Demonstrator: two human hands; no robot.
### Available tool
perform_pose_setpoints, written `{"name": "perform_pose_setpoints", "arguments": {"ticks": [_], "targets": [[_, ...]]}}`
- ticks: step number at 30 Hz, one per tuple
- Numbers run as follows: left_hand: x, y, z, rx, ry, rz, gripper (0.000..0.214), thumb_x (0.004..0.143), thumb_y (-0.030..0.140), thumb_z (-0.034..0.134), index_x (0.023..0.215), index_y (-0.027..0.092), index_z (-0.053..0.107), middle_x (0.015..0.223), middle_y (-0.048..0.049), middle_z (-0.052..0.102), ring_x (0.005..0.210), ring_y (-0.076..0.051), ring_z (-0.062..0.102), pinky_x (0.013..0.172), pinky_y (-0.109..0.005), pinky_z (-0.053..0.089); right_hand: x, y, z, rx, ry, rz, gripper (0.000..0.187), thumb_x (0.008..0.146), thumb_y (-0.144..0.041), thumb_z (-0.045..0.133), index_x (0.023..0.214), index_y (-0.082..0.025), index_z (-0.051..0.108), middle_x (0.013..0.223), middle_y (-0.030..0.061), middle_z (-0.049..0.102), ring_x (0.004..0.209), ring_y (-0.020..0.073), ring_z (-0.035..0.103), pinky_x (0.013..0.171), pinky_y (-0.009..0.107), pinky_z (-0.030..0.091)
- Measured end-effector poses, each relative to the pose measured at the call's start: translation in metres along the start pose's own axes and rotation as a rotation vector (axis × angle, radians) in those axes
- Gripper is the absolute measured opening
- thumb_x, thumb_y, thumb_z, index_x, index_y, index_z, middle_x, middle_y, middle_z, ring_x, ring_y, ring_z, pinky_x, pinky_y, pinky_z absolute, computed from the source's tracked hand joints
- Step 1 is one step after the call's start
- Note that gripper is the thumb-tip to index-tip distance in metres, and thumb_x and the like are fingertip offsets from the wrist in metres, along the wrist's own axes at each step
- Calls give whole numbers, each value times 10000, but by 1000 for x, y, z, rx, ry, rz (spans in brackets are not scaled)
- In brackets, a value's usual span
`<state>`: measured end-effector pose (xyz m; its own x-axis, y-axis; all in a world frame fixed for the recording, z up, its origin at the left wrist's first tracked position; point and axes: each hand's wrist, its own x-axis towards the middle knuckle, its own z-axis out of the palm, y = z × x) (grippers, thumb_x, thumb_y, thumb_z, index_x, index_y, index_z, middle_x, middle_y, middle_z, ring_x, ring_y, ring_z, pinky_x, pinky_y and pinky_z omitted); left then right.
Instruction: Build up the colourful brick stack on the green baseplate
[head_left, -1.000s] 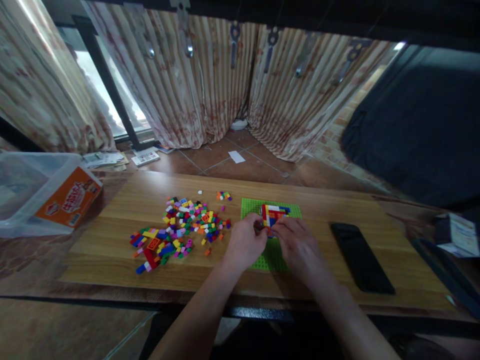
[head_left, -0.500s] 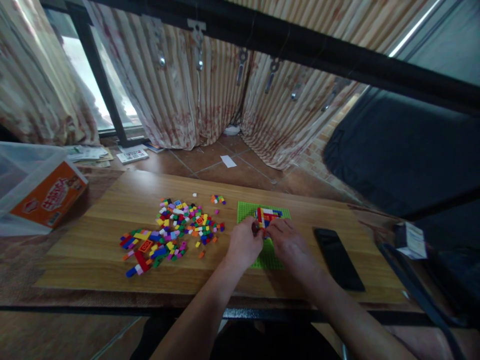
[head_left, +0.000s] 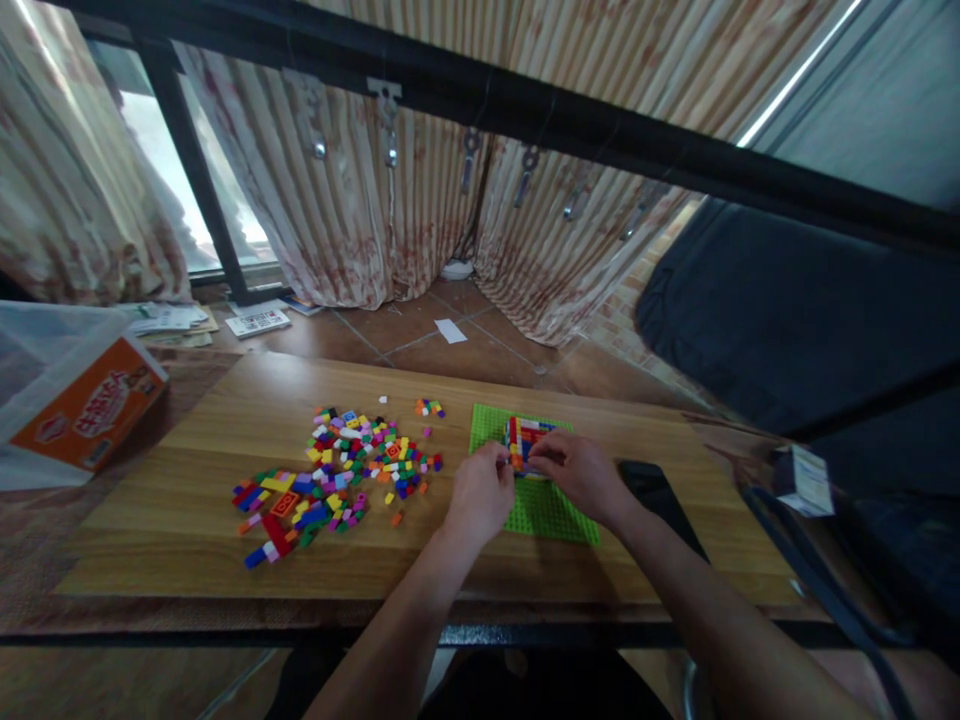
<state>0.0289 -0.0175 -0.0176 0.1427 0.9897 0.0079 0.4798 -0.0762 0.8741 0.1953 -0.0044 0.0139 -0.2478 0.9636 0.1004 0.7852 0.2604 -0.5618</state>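
A green baseplate lies on the wooden board in front of me. On its far part stands a small multicoloured brick build, red, yellow, white and blue. My left hand is curled, fingertips pinched against the build's left side. My right hand covers the build's right side with fingers closed on it. To the left lies a spread pile of small loose bricks in many colours.
A black phone lies on the board right of the baseplate, partly under my right forearm. A clear bag with an orange box sits at the far left. Striped curtains, papers and tiled floor lie beyond.
The view has tilted up and to the right. My right hand has moved up onto the right side of the build. My left hand stays at the build's left side.
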Motion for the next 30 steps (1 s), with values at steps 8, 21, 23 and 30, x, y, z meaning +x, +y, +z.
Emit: {"name": "perform_pose_setpoints", "arguments": {"ticks": [8, 21, 23, 30], "targets": [[-1, 2, 0, 58, -31, -36, 92, 875, 180, 590, 940, 183, 655, 889, -45, 730, 791, -168, 671, 713, -264, 470, 7, 7, -2, 34, -49, 19, 109, 822, -218, 624, 757, -189, 706, 779, 23, 665, 736, 159, 589, 696, 285, 419], [-5, 9, 12, 278, 64, -60, 179, 879, 305, 610, 1014, 187, 605, 1012, -91, 726, 918, -249, 696, 732, -320, 484, 17, 13, -8, 216, -203, 171, 131, 685, -249, 699, 784, -163, 711, 694, -3, 671, 633, 125, 585, 597, 243, 441], [-5, 8, 12, 271, 60, -58, 185, 887, 317, 598, 1019, 187, 602, 1009, -95, 724, 911, -250, 697, 732, -324, 486, 22, 14, -9, 220, -239, 180, 126, 668, -233, 705, 768, -157, 705, 671, -6, 670, 618, 121, 585, 584, 234, 444], [-5, 8, 12, 308, 45, -76, 205, 891, 309, 586, 1051, 182, 607, 1023, -111, 716, 937, -243, 688, 754, -315, 478, 33, 14, -9, 150, -278, 188, 108, 603, -152, 726, 710, -169, 718, 652, -8, 691, 606, 123, 598, 581, 229, 450]]}}
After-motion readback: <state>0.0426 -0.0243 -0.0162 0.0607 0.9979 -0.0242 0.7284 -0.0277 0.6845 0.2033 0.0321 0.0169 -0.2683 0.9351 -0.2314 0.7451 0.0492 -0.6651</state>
